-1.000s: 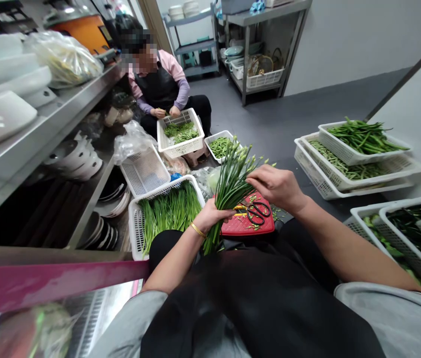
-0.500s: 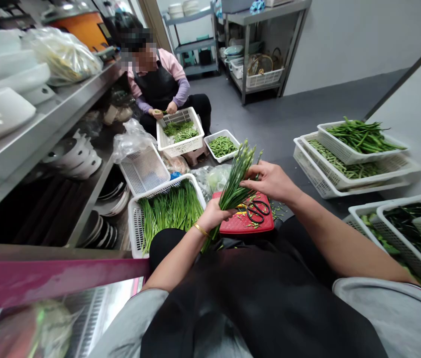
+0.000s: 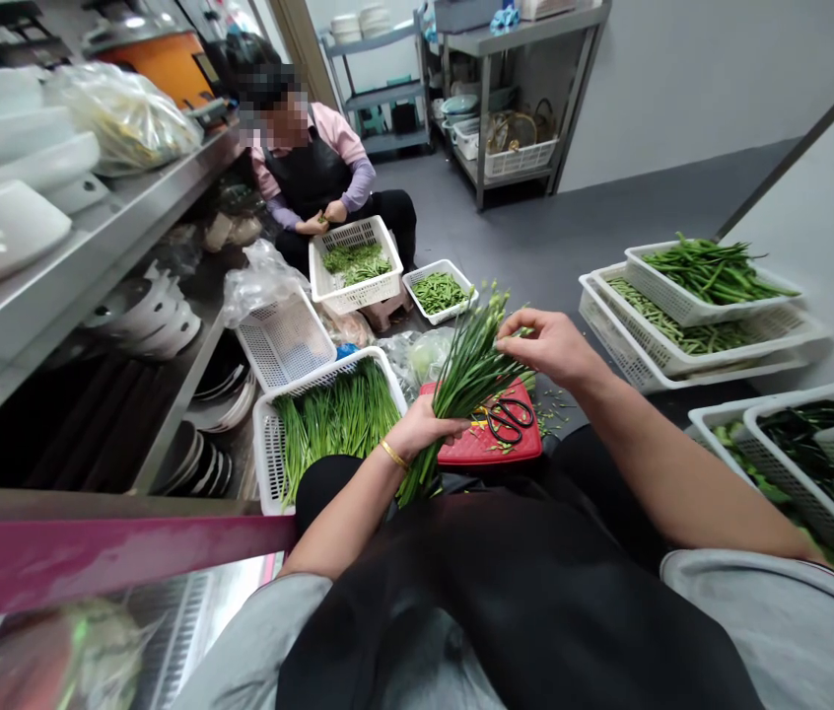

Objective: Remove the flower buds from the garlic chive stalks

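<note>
A bunch of long green stems with pale bud tips (image 3: 465, 360) leans upward in my left hand (image 3: 424, 428), whose fingers wrap round its middle. At the upper right side of the bunch, my right hand (image 3: 546, 343) has thumb and forefinger pinched together by the tips; what is between them is too small to make out. Below the hands lies a red board (image 3: 495, 453) with black-handled scissors (image 3: 510, 421) and green scraps on it. A white basket of similar stems (image 3: 339, 419) stands to the left of the bunch.
Across from me sits a person (image 3: 313, 158) working over a white basket (image 3: 358, 299). A small basket of cut green pieces (image 3: 439, 291) is beside it. Stacked vegetable baskets (image 3: 705, 357) stand at right. A steel shelf (image 3: 143, 197) with dishes runs along the left.
My right hand has moved slightly right and its fingers have drawn together. The bunch's tips have spread to the right. My left hand keeps its hold.
</note>
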A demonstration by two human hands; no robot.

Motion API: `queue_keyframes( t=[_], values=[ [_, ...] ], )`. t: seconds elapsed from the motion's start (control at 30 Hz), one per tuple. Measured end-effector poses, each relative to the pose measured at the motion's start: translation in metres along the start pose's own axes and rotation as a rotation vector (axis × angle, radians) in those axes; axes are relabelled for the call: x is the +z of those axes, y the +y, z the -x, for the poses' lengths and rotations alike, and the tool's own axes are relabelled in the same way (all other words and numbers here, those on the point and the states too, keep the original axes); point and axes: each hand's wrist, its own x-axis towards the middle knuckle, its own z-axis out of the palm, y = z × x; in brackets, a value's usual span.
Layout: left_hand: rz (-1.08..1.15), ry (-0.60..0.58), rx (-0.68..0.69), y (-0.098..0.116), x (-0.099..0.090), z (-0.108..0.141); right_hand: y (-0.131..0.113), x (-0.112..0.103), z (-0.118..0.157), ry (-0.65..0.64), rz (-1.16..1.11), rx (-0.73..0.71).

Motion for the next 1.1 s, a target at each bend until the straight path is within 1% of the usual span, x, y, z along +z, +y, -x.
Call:
queue_keyframes(
  t=[0.1,0.17,0.27,0.37,0.5,0.6,0.7,0.83,0.9,1.0,1.1],
  values=[
    [-0.001,-0.007,0.013,0.001,0.000,0.001,-0.008,-0.008,-0.001,-0.001,-0.064,0.066],
    [-0.006,-0.015,0.016,0.000,0.000,0.002,-0.012,-0.012,-0.001,0.009,-0.064,0.067],
    [-0.007,-0.011,0.015,0.000,0.000,0.002,-0.013,-0.014,0.000,0.018,-0.034,0.044],
    [0.005,0.008,0.010,0.001,0.001,0.001,-0.006,-0.014,-0.002,-0.026,0.051,0.017],
    [0.009,0.015,0.005,0.000,0.001,0.000,0.005,-0.013,-0.007,-0.086,0.173,-0.093],
    [0.006,0.018,-0.003,0.000,0.001,-0.001,0.007,-0.012,-0.007,-0.062,0.203,-0.121],
    [0.003,-0.018,-0.011,0.001,0.000,0.000,0.006,-0.011,-0.006,0.002,0.151,-0.078],
    [0.016,-0.049,-0.001,-0.001,-0.002,0.001,0.002,-0.012,-0.006,0.028,0.104,0.003],
    [0.021,-0.044,0.012,-0.002,-0.002,0.001,0.001,-0.013,-0.006,0.000,0.109,0.022],
    [0.023,-0.026,0.015,-0.002,-0.002,0.002,0.000,-0.017,-0.007,-0.114,0.109,0.032],
    [0.019,-0.020,0.015,-0.002,-0.002,0.001,0.000,-0.022,-0.007,-0.199,0.120,-0.065]
  ],
)
